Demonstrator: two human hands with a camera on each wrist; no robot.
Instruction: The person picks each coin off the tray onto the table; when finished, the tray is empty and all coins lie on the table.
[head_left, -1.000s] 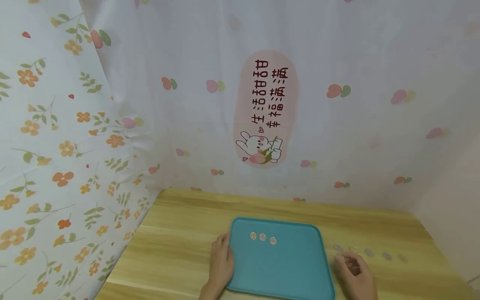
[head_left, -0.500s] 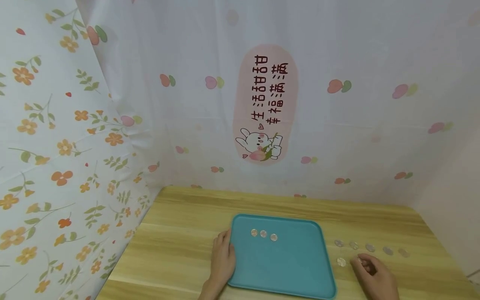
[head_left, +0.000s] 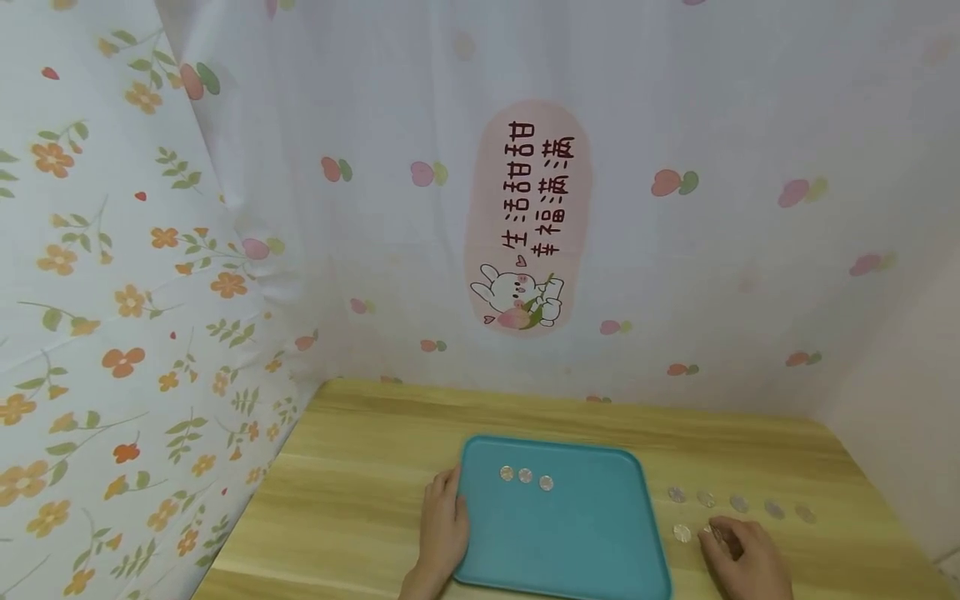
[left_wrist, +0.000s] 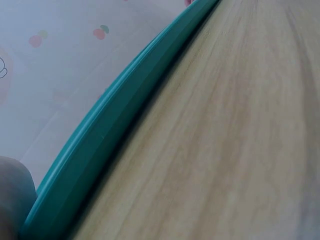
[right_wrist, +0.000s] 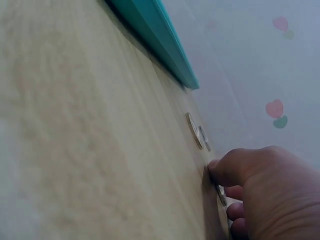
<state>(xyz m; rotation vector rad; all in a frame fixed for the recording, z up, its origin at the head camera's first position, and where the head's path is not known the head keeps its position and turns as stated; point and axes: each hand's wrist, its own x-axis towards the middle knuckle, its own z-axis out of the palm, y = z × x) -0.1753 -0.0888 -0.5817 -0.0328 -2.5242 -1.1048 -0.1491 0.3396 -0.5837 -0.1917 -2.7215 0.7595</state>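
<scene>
My left hand [head_left: 442,525] holds the left edge of a blue-green tray [head_left: 570,533], its thumb by the rim. In the left wrist view, part of that hand [left_wrist: 15,192] touches the tray's rim [left_wrist: 100,120]. On the tray, three coins [head_left: 525,476] lie in a short row. To the tray's right, my right hand [head_left: 750,557] pinches a coin [head_left: 711,532] at the table surface. The right wrist view shows this coin [right_wrist: 221,195] between thumb and fingers, partly hidden. Beside it lies another flat coin [head_left: 682,533].
Several more coins [head_left: 739,503] form a row on the wooden table [head_left: 360,467], behind my right hand. A white printed curtain [head_left: 375,250] hangs behind the table, and a floral cloth [head_left: 112,292] covers the left side.
My right hand has moved rightward from the coin near the tray, which now lies uncovered, to the coin beside it. My left hand stays at the tray's edge.
</scene>
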